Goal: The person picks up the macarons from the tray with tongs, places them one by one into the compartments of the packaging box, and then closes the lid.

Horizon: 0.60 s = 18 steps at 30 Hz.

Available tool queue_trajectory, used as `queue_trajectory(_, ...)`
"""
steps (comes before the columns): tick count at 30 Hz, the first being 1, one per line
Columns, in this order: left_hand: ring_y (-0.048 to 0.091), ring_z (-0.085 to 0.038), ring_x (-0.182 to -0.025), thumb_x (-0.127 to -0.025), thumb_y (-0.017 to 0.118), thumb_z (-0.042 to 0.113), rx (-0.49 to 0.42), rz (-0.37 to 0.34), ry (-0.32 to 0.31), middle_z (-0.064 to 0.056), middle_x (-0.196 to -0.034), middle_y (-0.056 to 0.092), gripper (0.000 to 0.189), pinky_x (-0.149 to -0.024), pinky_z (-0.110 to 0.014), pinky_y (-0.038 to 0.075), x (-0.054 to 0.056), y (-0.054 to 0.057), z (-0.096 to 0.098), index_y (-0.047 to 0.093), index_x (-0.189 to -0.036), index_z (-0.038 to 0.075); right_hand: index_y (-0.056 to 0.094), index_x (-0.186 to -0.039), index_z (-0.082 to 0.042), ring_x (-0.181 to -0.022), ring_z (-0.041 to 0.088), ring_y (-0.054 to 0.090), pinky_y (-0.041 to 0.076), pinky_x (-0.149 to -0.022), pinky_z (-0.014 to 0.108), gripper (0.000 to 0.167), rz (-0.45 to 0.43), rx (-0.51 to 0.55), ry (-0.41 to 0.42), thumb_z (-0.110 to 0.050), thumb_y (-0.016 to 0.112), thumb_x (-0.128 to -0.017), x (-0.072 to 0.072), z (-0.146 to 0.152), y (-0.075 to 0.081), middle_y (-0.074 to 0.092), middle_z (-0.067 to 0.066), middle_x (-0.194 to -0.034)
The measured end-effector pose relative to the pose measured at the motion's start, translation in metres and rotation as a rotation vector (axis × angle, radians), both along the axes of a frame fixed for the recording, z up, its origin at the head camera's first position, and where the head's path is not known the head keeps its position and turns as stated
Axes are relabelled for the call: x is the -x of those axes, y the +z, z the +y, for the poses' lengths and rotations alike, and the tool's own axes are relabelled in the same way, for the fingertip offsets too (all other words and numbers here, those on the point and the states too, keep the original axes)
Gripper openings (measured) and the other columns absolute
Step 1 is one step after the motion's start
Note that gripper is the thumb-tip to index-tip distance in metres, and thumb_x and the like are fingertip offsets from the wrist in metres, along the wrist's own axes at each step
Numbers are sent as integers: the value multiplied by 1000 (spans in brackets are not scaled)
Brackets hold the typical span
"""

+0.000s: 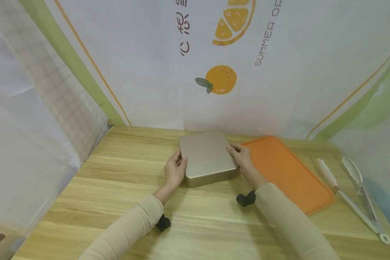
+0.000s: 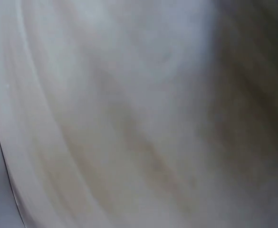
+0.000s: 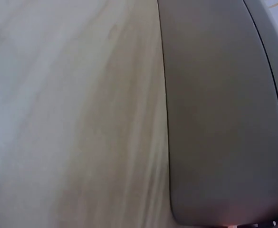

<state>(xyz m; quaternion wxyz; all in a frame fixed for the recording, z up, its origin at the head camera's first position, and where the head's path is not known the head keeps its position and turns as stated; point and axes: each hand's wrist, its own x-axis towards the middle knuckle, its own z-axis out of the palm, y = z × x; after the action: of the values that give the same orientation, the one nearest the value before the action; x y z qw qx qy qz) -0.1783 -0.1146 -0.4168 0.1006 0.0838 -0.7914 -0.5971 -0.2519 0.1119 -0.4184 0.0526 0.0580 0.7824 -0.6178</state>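
A flat, square, champagne-coloured metal tin [image 1: 208,153] with its lid on sits on the wooden table, turned slightly. My left hand [image 1: 175,169] holds its left side, thumb up along the lid's edge and fingers bent against the wall. On the opposite side, my right hand [image 1: 241,156] grips the tin, thumb on the lid's edge. In the right wrist view the tin's side wall [image 3: 224,114] fills the right part, a thin lid seam running along it. Mostly blurred wood grain shows in the left wrist view, with a sliver of grey at the left edge.
An orange tray [image 1: 289,177] lies just right of the tin, partly behind my right forearm. Farther right are white-tipped tongs [image 1: 360,202], spread apart. A printed cloth [image 1: 143,65] with orange pictures hangs along the table's back edge. Wooden tabletop [image 1: 117,187] extends to the left.
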Motion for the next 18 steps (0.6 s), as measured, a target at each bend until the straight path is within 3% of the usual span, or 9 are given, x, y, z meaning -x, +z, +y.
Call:
queue_trajectory(6,45,-34,-129,-98,48,17,-84,-106,28,-20,-143,42,51,-106,-39,41,9,1,0,34,-143,-1,52,-132,0,-119,33,52,46,-101,40,44,15,-44,28,-23,58,-95,7,1,3,52,19,-133)
queue_trajectory(11,49,-32,-125,-100,42,20,-132,-133,68,-18,-141,45,44,-104,-40,43,24,4,-1,42,-140,2,55,-128,3,-117,33,53,46,-99,41,41,66,-96,13,-21,58,-94,16,-5,5,55,21,-130)
queue_trajectory(16,52,-29,-118,-101,39,25,-99,-137,112,-16,-137,50,41,-101,-39,45,40,9,2,47,-137,5,57,-127,3,-117,33,53,47,-98,42,40,76,-124,13,-22,55,-96,22,-7,8,55,22,-130)
queue_trajectory(18,54,-29,-109,-102,38,27,-71,-133,137,-17,-126,55,37,-95,-40,47,45,9,3,54,-125,4,56,-127,4,-118,34,53,46,-99,43,40,73,-127,20,-22,53,-97,25,-8,10,54,22,-131)
